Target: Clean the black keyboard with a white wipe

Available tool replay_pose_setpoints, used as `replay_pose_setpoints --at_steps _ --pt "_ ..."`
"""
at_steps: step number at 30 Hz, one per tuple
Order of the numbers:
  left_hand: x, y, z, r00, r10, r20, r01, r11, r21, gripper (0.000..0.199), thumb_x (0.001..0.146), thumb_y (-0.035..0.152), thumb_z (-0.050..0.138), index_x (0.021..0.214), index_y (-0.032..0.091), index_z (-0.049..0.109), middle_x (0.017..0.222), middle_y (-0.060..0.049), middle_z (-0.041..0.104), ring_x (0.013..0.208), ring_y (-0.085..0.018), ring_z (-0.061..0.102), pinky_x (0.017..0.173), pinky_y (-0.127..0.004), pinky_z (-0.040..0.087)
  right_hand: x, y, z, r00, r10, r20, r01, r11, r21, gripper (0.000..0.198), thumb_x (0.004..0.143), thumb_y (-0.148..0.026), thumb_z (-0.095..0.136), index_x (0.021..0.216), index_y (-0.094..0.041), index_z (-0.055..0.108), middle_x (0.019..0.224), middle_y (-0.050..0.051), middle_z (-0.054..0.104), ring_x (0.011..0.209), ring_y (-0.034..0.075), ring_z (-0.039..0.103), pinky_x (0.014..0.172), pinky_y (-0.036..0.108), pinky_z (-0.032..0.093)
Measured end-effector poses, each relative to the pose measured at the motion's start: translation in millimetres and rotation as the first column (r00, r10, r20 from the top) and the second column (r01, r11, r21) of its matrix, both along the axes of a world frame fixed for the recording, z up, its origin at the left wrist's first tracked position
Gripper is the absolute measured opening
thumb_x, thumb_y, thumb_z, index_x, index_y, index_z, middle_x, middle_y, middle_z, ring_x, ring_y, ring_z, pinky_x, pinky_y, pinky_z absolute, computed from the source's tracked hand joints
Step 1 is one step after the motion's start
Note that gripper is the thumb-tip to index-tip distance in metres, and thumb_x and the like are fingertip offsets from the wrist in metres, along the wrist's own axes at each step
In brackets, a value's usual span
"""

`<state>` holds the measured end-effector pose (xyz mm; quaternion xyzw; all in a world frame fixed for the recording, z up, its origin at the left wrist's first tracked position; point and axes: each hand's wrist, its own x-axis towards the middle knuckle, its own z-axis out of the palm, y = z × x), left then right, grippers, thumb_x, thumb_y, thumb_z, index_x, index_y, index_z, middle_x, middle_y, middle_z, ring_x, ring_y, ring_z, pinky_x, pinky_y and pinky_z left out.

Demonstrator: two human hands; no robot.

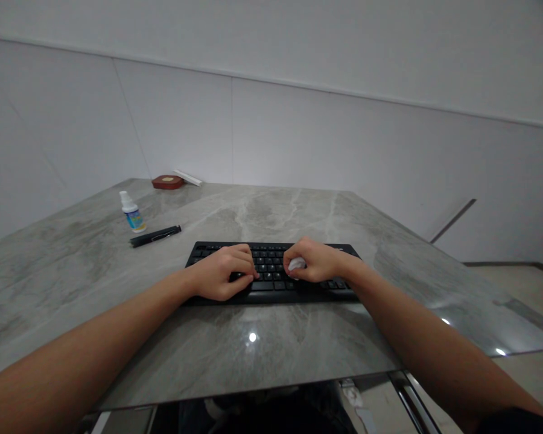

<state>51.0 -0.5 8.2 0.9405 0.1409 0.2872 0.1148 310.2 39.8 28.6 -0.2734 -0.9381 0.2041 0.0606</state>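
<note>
A black keyboard (271,296) lies flat near the front edge of the marble-patterned table. My left hand (224,271) rests over its left half, fingers bent down onto the keys and the thumb apart from them, holding nothing. Over the right half, my right hand (314,260) is closed around a crumpled white wipe (296,264). The wipe is at the keys, mostly hidden by the fingers; I cannot tell whether it is paper or cloth.
A spray bottle (133,213) with a white top and blue label stands at the left, beside a black pen-like item (155,236). Farther back are a reddish-brown case (168,182) and a white strip (188,178). A white wall (289,132) rises behind the table (262,211).
</note>
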Motion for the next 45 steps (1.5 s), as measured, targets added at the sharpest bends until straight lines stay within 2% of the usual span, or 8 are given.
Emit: replay_pose_setpoints --at_steps 8,14,18,23,29,33,38,45 --pt "-0.3 0.0 0.7 1.0 -0.005 0.008 0.005 1.0 -0.002 0.022 0.089 0.009 0.05 0.089 0.015 0.071 0.08 -0.007 0.074 0.078 -0.02 0.063 0.078 -0.035 0.053 -0.2 -1.0 1.3 0.999 -0.022 -0.029 0.023 0.999 0.022 0.013 0.073 -0.01 0.061 0.079 -0.014 0.072 0.071 0.002 0.07 0.062 0.012 0.059 0.063 0.022 0.042" --pt "-0.7 -0.3 -0.8 1.0 -0.003 0.011 0.003 1.0 -0.003 0.021 0.09 0.01 0.05 0.088 0.014 0.071 0.079 -0.007 0.073 0.076 -0.02 0.062 0.077 -0.036 0.052 2.8 0.7 5.2 0.997 -0.044 0.069 0.045 0.999 -0.022 0.012 0.072 -0.01 0.061 0.077 -0.013 0.072 0.07 0.002 0.069 0.062 0.012 0.059 0.061 0.021 0.042" --pt "-0.5 -0.3 -0.7 1.0 -0.006 0.012 0.007 1.0 -0.012 0.021 0.089 0.009 0.05 0.088 0.014 0.071 0.08 -0.007 0.074 0.077 -0.02 0.062 0.077 -0.036 0.052 0.9 -1.3 4.6 0.999 -0.044 0.025 0.044 0.999 0.011 0.014 0.073 -0.01 0.06 0.079 -0.013 0.073 0.071 0.002 0.07 0.063 0.012 0.06 0.063 0.021 0.042" --pt "-1.0 0.1 -0.5 1.0 0.0 0.003 0.0 1.0 -0.009 0.021 0.089 0.009 0.051 0.089 0.014 0.071 0.079 -0.007 0.073 0.077 -0.02 0.062 0.078 -0.036 0.052 1.4 -1.0 5.1 0.998 -0.025 0.065 0.029 0.997 -0.069 0.012 0.073 -0.012 0.063 0.079 -0.013 0.073 0.074 0.003 0.071 0.066 0.013 0.062 0.064 0.021 0.044" --pt "0.1 -0.7 1.1 1.0 0.004 0.007 -0.004 1.0 0.002 0.022 0.089 0.01 0.05 0.088 0.014 0.071 0.078 -0.007 0.073 0.077 -0.02 0.063 0.078 -0.036 0.053 -0.9 -0.6 -0.5 1.0 -0.025 -0.011 0.026 0.998 0.051 0.015 0.073 -0.009 0.06 0.08 -0.013 0.072 0.073 0.003 0.071 0.064 0.013 0.06 0.064 0.022 0.042" --pt "0.2 -0.9 1.6 1.0 0.001 0.01 -0.001 1.0 0.001 0.021 0.088 0.009 0.05 0.088 0.014 0.071 0.078 -0.007 0.074 0.076 -0.02 0.063 0.079 -0.036 0.053 -3.6 -1.6 -5.8 0.997 0.033 -0.063 -0.029 0.998 0.058 0.016 0.073 -0.009 0.06 0.081 -0.014 0.072 0.075 0.003 0.071 0.066 0.013 0.061 0.065 0.023 0.044" --pt "-0.4 -0.4 0.6 1.0 -0.002 0.011 0.002 1.0 0.002 0.021 0.088 0.009 0.051 0.087 0.014 0.071 0.078 -0.007 0.074 0.075 -0.02 0.064 0.078 -0.036 0.053 -1.5 -2.6 -1.3 0.999 0.049 -0.022 -0.05 0.999 -0.015 0.013 0.073 -0.01 0.061 0.079 -0.013 0.072 0.071 0.002 0.07 0.063 0.013 0.061 0.063 0.022 0.043" --pt "0.5 -1.1 1.6 1.0 -0.006 0.017 0.006 1.0 -0.001 0.02 0.087 0.008 0.051 0.088 0.014 0.071 0.078 -0.007 0.074 0.077 -0.02 0.064 0.078 -0.035 0.053 -8.0 -6.3 -6.0 0.997 0.023 -0.074 -0.016 0.995 0.099 0.016 0.075 -0.01 0.059 0.084 -0.014 0.072 0.078 0.003 0.072 0.068 0.014 0.062 0.067 0.024 0.044"
